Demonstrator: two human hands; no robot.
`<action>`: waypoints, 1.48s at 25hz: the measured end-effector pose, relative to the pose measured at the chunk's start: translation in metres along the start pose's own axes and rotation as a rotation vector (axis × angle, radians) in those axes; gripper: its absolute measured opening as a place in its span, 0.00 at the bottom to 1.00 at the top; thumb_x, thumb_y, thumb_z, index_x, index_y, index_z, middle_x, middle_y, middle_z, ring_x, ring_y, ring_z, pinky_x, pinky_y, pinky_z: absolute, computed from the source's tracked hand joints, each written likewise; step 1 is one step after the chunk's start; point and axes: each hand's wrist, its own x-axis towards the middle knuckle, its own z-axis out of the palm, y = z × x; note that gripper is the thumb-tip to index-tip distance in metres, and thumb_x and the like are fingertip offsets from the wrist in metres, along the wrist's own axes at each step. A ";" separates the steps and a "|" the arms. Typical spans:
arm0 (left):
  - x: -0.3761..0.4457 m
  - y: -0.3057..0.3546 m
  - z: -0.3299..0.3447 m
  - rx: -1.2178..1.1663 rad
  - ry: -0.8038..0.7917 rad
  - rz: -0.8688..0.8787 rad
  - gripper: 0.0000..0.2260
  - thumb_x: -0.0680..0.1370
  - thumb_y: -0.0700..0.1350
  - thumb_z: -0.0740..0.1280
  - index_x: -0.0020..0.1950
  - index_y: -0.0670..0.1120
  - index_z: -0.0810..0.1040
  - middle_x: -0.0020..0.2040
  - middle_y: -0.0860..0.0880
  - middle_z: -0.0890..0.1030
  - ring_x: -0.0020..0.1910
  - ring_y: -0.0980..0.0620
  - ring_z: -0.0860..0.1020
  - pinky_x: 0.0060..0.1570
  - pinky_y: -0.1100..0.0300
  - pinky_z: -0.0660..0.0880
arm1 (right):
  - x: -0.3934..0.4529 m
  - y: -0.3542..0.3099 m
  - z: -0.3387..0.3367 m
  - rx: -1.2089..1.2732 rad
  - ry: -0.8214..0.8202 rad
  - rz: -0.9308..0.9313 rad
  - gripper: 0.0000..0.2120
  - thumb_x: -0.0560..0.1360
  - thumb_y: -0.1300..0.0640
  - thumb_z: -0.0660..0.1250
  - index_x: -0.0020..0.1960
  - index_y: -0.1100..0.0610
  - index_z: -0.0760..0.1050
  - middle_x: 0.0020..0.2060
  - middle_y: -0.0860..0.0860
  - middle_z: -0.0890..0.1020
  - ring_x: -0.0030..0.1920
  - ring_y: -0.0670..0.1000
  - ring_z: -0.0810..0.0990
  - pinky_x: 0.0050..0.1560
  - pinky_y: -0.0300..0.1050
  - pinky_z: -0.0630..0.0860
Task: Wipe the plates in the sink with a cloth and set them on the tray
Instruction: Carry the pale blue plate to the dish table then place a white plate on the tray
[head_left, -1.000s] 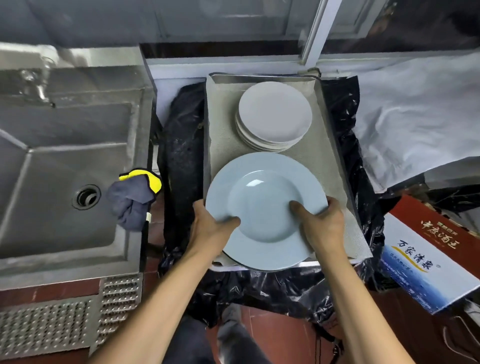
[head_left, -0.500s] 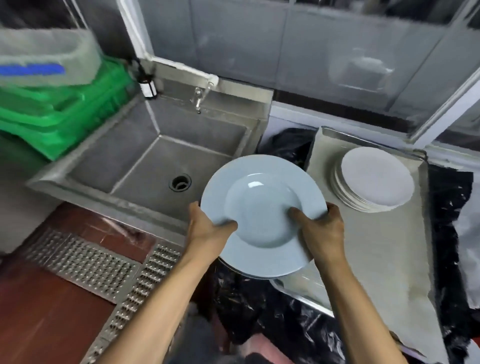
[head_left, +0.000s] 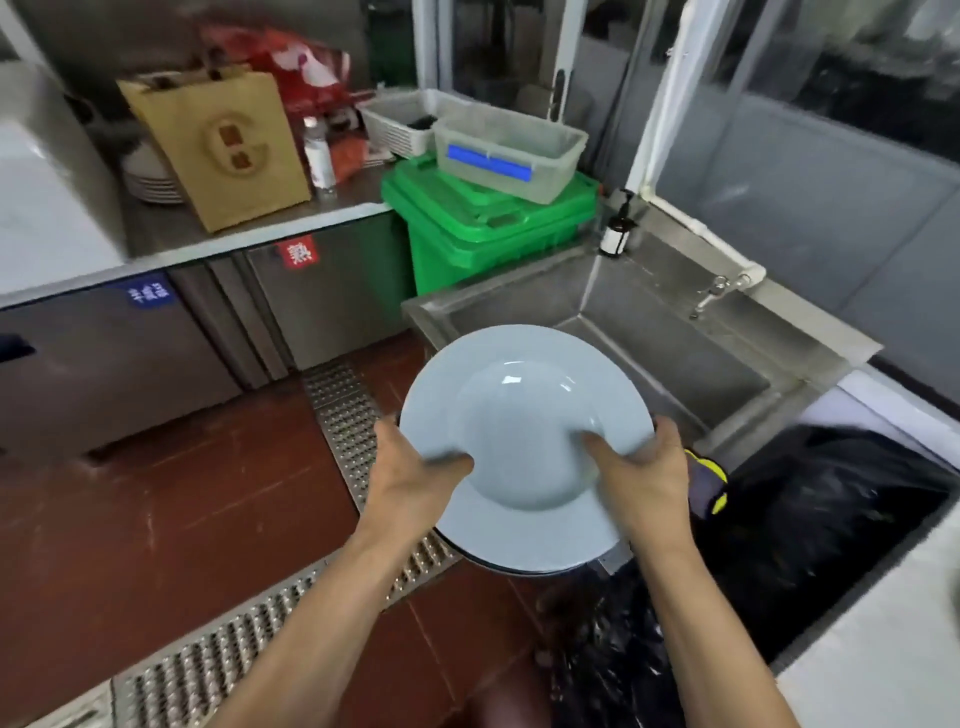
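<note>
Even, diffuse indoor light; small highlights on the pale blue round ceramic plate (head_left: 524, 447). Motion blur smears the black plastic sheeting (head_left: 810, 525) at 4 o'clock; wide-angle lens bends edge lines.

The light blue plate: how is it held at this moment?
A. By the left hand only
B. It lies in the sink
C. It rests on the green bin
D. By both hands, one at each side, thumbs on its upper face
D: the left hand and the right hand grip opposite sides of the light blue plate, each with a thumb on its upper face, and the plate is held up in front of the sink.
</note>
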 end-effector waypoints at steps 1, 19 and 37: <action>0.002 -0.004 -0.025 -0.019 0.041 -0.014 0.33 0.58 0.50 0.76 0.61 0.45 0.71 0.49 0.48 0.82 0.48 0.47 0.83 0.35 0.53 0.81 | -0.009 -0.006 0.023 0.003 -0.034 -0.014 0.29 0.62 0.45 0.80 0.59 0.44 0.71 0.49 0.47 0.85 0.51 0.53 0.85 0.56 0.59 0.82; -0.097 -0.136 -0.470 -0.200 0.911 -0.206 0.34 0.62 0.48 0.76 0.63 0.48 0.63 0.54 0.48 0.78 0.53 0.45 0.80 0.53 0.44 0.80 | -0.302 -0.112 0.441 -0.099 -0.905 -0.427 0.26 0.71 0.62 0.78 0.66 0.57 0.74 0.53 0.51 0.80 0.49 0.53 0.80 0.42 0.32 0.73; -0.237 -0.272 -0.741 -0.373 1.818 -0.570 0.34 0.61 0.50 0.76 0.63 0.49 0.64 0.53 0.55 0.75 0.54 0.50 0.77 0.55 0.51 0.78 | -0.687 -0.128 0.754 -0.141 -1.939 -0.595 0.26 0.73 0.59 0.77 0.67 0.52 0.72 0.50 0.43 0.79 0.49 0.41 0.79 0.42 0.37 0.75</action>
